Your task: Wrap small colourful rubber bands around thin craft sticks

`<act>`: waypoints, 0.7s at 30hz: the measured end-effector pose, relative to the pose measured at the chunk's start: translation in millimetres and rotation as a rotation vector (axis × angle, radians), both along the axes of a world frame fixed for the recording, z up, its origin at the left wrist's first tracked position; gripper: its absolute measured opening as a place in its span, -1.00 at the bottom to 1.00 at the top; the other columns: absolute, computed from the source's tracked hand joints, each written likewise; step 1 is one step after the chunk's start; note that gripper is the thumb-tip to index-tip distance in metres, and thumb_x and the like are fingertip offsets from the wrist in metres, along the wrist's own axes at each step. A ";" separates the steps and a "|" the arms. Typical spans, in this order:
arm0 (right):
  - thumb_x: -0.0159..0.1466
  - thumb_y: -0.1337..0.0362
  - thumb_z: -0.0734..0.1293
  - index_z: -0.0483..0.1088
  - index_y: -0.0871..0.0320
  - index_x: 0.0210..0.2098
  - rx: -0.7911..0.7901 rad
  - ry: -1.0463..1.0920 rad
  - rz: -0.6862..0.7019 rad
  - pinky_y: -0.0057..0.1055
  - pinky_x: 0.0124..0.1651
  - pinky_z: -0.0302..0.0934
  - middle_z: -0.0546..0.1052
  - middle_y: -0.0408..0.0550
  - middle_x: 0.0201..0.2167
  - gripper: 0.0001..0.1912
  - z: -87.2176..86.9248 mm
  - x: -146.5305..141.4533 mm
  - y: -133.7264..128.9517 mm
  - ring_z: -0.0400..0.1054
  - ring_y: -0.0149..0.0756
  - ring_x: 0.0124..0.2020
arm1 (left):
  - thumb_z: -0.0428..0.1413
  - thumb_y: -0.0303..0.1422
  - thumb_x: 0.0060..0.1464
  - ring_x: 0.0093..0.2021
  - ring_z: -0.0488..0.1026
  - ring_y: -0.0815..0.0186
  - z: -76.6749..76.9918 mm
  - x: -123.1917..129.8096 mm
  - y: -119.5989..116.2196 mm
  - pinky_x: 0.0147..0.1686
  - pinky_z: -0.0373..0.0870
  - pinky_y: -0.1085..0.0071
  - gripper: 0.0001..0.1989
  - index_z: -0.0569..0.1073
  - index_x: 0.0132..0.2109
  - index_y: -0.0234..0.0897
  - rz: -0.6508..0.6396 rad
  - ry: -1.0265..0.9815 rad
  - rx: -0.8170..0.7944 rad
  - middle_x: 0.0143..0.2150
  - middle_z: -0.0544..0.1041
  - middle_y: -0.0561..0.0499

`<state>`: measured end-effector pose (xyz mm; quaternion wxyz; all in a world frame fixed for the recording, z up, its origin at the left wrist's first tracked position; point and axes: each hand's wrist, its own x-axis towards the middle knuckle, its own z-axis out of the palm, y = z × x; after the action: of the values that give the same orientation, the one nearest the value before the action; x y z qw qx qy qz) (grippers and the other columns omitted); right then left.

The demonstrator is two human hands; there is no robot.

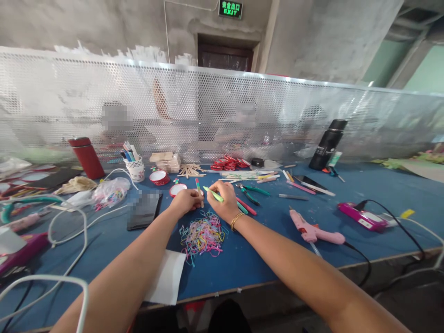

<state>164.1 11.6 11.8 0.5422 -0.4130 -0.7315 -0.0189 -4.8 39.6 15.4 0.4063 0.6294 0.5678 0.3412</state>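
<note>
Between the fingers of my left hand (pixel 188 200) a wooden craft stick (pixel 199 187) stands nearly upright, its upper part coloured red and green. My right hand (pixel 225 199) grips a light green marker (pixel 213 194), its tip pointing left close to the stick. A gold chain bracelet circles my right wrist. Just below both hands lies a tangled heap of colourful strings (pixel 203 235). A round red-rimmed piece (pixel 177 189) rests behind my left hand. Pliers with teal handles (pixel 252 193) and a red pen (pixel 247 206) lie to the right of my right hand.
A pink glue gun (pixel 314 230) and a purple power strip (pixel 362 216) lie right. Left are a dark phone-like slab (pixel 144 211), a cup of pens (pixel 134 169) and a red bottle (pixel 87 157). A black bottle (pixel 328 145) stands before the perforated metal screen (pixel 180 106).
</note>
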 end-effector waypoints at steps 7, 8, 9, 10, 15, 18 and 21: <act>0.25 0.26 0.27 0.29 0.09 -0.46 0.036 -0.089 0.019 -0.31 0.01 0.04 0.49 -0.22 -0.50 -0.85 0.8 -2.2 -3.5 0.34 -0.37 -0.42 | 0.32 -0.12 -0.22 -0.54 0.43 0.41 -4.1 -3.2 5.0 -0.59 0.28 0.57 -0.66 0.49 -0.45 -0.33 -0.012 -0.018 0.002 -0.53 0.53 -0.02; 0.25 0.27 0.26 0.29 0.09 -0.46 0.036 -0.093 0.019 -0.31 0.01 0.04 0.49 -0.22 -0.50 -0.85 0.6 -2.8 -3.5 0.34 -0.38 -0.42 | 0.32 -0.12 -0.22 -0.55 0.42 0.41 -5.3 -3.9 6.0 -0.59 0.28 0.57 -0.66 0.50 -0.45 -0.33 -0.012 -0.014 0.003 -0.54 0.52 -0.02; 0.25 0.26 0.26 0.29 0.09 -0.46 0.036 -0.096 0.018 -0.31 0.01 0.04 0.49 -0.22 -0.50 -0.84 0.4 -3.2 -3.4 0.34 -0.38 -0.42 | 0.32 -0.12 -0.22 -0.55 0.42 0.41 -6.4 -4.6 6.9 -0.59 0.28 0.57 -0.66 0.50 -0.45 -0.32 -0.014 -0.009 0.005 -0.53 0.52 -0.02; 0.26 0.26 0.26 0.28 0.09 -0.46 0.036 -0.098 0.016 -0.31 0.02 0.04 0.49 -0.22 -0.50 -0.84 0.2 -3.6 -3.4 0.34 -0.38 -0.42 | 0.32 -0.11 -0.22 -0.55 0.42 0.41 -7.3 -5.2 7.6 -0.59 0.29 0.56 -0.66 0.50 -0.44 -0.32 -0.017 -0.005 0.008 -0.53 0.52 -0.02; 0.26 0.26 0.24 0.27 0.08 -0.47 0.039 -0.106 0.033 -0.32 -0.01 0.05 0.49 -0.21 -0.51 -0.84 0.6 -4.8 -3.7 0.33 -0.38 -0.44 | 0.30 -0.11 -0.19 -0.54 0.43 0.40 -7.5 -6.5 7.3 -0.57 0.30 0.55 -0.66 0.51 -0.44 -0.33 -0.029 0.007 0.028 -0.53 0.52 -0.02; 0.25 0.27 0.25 0.27 0.09 -0.46 0.040 -0.109 0.041 -0.33 -0.03 0.06 0.48 -0.22 -0.52 -0.85 0.5 -5.7 -4.0 0.32 -0.38 -0.44 | 0.29 -0.12 -0.18 -0.56 0.42 0.40 -5.9 -5.9 5.8 -0.59 0.28 0.55 -0.67 0.51 -0.45 -0.33 -0.022 0.033 0.029 -0.55 0.51 -0.02; 0.25 0.28 0.24 0.27 0.09 -0.46 0.044 -0.120 0.036 -0.33 -0.03 0.06 0.47 -0.22 -0.52 -0.86 -0.3 -6.3 -3.8 0.32 -0.38 -0.44 | 0.29 -0.14 -0.19 -0.56 0.42 0.40 -4.9 -5.2 4.5 -0.58 0.27 0.55 -0.68 0.50 -0.44 -0.33 -0.015 0.022 0.019 -0.55 0.52 -0.02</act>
<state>157.8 7.8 11.5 0.5067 -0.3858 -0.7694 -0.0497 -10.0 44.1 10.5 0.3966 0.6411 0.5644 0.3364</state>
